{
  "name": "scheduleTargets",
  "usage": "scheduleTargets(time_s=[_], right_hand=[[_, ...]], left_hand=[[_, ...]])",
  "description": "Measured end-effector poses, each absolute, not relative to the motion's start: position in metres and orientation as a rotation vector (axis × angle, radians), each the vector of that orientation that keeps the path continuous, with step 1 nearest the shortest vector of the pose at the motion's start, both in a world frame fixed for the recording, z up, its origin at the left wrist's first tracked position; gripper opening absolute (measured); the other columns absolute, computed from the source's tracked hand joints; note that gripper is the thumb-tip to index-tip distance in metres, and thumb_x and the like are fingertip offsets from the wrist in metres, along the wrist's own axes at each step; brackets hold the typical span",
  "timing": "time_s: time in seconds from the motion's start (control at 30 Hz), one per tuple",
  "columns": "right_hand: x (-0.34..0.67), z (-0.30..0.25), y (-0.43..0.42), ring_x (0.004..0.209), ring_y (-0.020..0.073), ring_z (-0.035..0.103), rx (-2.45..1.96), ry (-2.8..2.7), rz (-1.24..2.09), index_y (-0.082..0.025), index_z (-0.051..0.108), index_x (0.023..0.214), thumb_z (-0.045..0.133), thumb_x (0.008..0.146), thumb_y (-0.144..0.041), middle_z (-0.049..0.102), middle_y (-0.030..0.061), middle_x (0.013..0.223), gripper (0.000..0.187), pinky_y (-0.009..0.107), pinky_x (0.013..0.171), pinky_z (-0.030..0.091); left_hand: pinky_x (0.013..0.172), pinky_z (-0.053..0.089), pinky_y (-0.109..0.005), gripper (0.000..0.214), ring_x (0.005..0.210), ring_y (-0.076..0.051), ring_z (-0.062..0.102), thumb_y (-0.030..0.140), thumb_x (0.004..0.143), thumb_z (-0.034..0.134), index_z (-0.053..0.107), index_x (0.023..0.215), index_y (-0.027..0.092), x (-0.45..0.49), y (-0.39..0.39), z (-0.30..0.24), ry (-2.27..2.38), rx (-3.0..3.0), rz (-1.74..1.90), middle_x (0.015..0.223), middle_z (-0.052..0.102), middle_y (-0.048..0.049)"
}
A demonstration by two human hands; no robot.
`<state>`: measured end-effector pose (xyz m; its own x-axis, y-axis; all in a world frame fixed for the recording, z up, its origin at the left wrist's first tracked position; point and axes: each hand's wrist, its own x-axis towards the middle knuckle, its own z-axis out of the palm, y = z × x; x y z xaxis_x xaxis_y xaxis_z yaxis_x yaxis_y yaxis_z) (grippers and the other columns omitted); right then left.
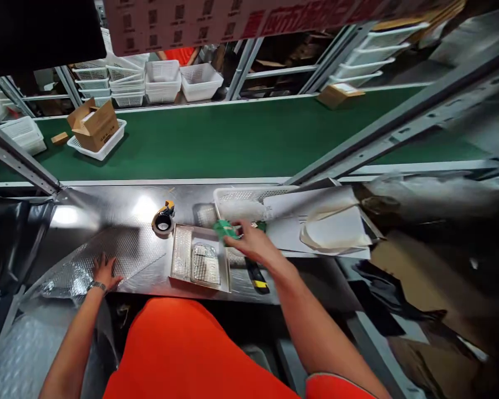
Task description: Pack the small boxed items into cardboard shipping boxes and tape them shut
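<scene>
My left hand (pixel 104 271) lies with fingers spread on a sheet of clear bubble wrap (pixel 125 246) on the metal bench. My right hand (pixel 249 239) is closed on a small green packet (pixel 225 230), somewhat blurred, above the right rim of an open shallow box (pixel 199 287). Inside the box are a bubble-wrapped strip (pixel 182 252) along the left side and a bubble-wrapped item (pixel 205 263) to its right. Behind the box sits a tape dispenser (pixel 163 220). Below my right wrist lies a black and yellow cutter (pixel 258 280), partly hidden by the arm.
A white basket (pixel 249 194) and white papers (pixel 316 221) occupy the bench's right. Beyond runs a green conveyor belt (pixel 216 141) carrying an open carton (pixel 93 126) in a tray. Metal posts (pixel 382 127) slant up at both sides. Stacked white baskets (pixel 162 80) stand behind, near a person in orange (pixel 181 55).
</scene>
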<state>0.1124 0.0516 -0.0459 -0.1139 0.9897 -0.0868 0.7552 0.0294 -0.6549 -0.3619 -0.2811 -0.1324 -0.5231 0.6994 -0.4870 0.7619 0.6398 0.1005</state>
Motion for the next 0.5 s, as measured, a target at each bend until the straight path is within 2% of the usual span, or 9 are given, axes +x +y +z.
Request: scheduleTargets(time_s=[0.03,0.1,0.17,0.27,0.4,0.5], right_hand=[[0.074,-0.048,0.034,0.076,0.0248,0.074,-1.610,-2.088,0.973,-0.025,0.082,0.114,0.104,0.077,-0.034,0.080,0.0038,0.087,0.043,0.036,0.081,0.055],[-0.014,-0.055,-0.006,0.078,0.0234,0.073,-1.342,-2.243,1.205,-0.025,0.079,0.116,0.102,0.074,-0.026,0.078,0.0000,0.089,0.048,0.034,0.080,0.054],[-0.098,-0.066,-0.041,0.089,0.0236,0.072,-1.297,-2.332,1.269,-0.022,0.074,0.112,0.096,0.077,-0.016,0.076,0.0006,0.093,0.042,0.034,0.087,0.054],[-0.184,-0.082,-0.076,0.103,0.0256,0.071,-1.313,-2.365,1.270,-0.018,0.069,0.114,0.091,0.084,-0.013,0.076,0.0062,0.106,0.037,0.036,0.095,0.054],[-0.215,-0.094,-0.090,0.108,0.0261,0.072,-1.319,-2.368,1.298,-0.019,0.069,0.113,0.091,0.091,-0.021,0.075,0.0074,0.111,0.031,0.036,0.097,0.056],[-0.191,-0.091,-0.082,0.103,0.0243,0.072,-1.277,-2.367,1.288,-0.019,0.074,0.108,0.096,0.090,-0.027,0.076,0.0055,0.111,0.030,0.036,0.098,0.058]], left_hand=[[0.140,0.033,-0.076,0.096,0.180,-0.065,0.020,0.043,0.088,0.094,0.060,0.175,0.022,-0.363,-0.282,-0.134,2.366,1.122,-0.180,0.199,0.020,-0.0300],[0.139,0.033,-0.077,0.096,0.180,-0.067,0.019,0.043,0.088,0.095,0.060,0.175,0.022,-0.365,-0.285,-0.138,2.342,1.119,-0.170,0.199,0.018,-0.0291],[0.138,0.033,-0.078,0.096,0.179,-0.069,0.020,0.040,0.086,0.096,0.062,0.174,0.021,-0.366,-0.290,-0.141,2.319,1.133,-0.146,0.199,0.017,-0.0291],[0.138,0.033,-0.078,0.096,0.180,-0.067,0.019,0.035,0.084,0.097,0.063,0.172,0.023,-0.368,-0.299,-0.141,2.300,1.157,-0.126,0.200,0.018,-0.0282],[0.140,0.031,-0.077,0.098,0.181,-0.066,0.016,0.035,0.085,0.096,0.060,0.176,0.025,-0.372,-0.310,-0.141,2.272,1.174,-0.127,0.201,0.015,-0.0250],[0.140,0.030,-0.079,0.099,0.180,-0.067,0.015,0.038,0.086,0.095,0.058,0.177,0.024,-0.373,-0.313,-0.145,2.266,1.149,-0.146,0.201,0.016,-0.0257]])
